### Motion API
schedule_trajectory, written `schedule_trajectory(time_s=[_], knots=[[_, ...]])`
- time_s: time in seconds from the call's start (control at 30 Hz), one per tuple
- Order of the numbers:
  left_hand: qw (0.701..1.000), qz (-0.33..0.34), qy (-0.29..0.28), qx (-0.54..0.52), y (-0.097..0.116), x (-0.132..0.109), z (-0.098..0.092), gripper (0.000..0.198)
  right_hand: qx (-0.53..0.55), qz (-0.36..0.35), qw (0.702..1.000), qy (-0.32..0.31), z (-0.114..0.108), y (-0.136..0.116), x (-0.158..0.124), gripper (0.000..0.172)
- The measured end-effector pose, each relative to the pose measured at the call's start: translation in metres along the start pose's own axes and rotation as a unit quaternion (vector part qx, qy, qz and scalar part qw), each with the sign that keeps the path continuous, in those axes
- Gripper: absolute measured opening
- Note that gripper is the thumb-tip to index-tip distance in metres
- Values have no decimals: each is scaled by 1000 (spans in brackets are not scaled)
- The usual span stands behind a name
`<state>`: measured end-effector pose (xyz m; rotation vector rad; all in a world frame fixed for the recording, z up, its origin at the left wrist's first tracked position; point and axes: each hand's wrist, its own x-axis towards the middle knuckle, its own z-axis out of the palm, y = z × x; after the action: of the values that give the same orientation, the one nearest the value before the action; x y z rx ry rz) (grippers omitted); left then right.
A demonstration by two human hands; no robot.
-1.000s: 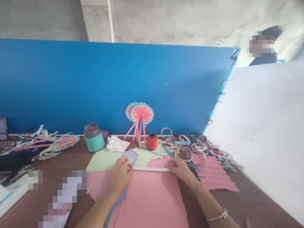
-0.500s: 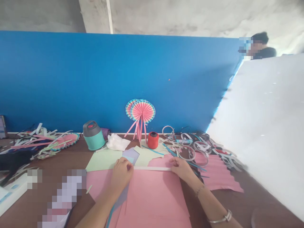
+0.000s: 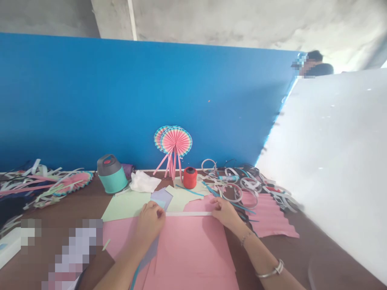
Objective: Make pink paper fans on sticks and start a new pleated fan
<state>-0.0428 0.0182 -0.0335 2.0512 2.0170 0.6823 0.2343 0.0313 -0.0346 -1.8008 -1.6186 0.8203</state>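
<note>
White strip [image 3: 189, 214] along 12-o'clock edge of pink sheet [image 3: 193, 245]; left hand [image 3: 152, 219] pinches 9-o'clock end, right hand [image 3: 225, 215] 3-o'clock end, grips narrow. Likely step: edge alignment. Next move calls for even tension.

A straight white strip [image 3: 188, 214] (perhaps tape) runs along the far edge of the pink sheet [image 3: 193, 245].

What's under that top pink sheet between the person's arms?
More pink paper and a purplish-grey sheet show past its left edge. Whatever else lies beneath the top sheet is covered.
</note>
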Motion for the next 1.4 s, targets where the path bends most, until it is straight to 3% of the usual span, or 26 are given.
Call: schedule_trajectory(time_s=[0.5,0.77,1.4], knots=[[1000,-2,-1,16,0,-1,1,20,-80,-8,997,20,2,-9,-6,38],[1000,-6,-10,19,4,-2,-4,20,-18,-8,1000,13,3,4,2,34],[999,-14,-14,40,5,-2,-4,19,-91,1,995,33,5,-1,2,37]])
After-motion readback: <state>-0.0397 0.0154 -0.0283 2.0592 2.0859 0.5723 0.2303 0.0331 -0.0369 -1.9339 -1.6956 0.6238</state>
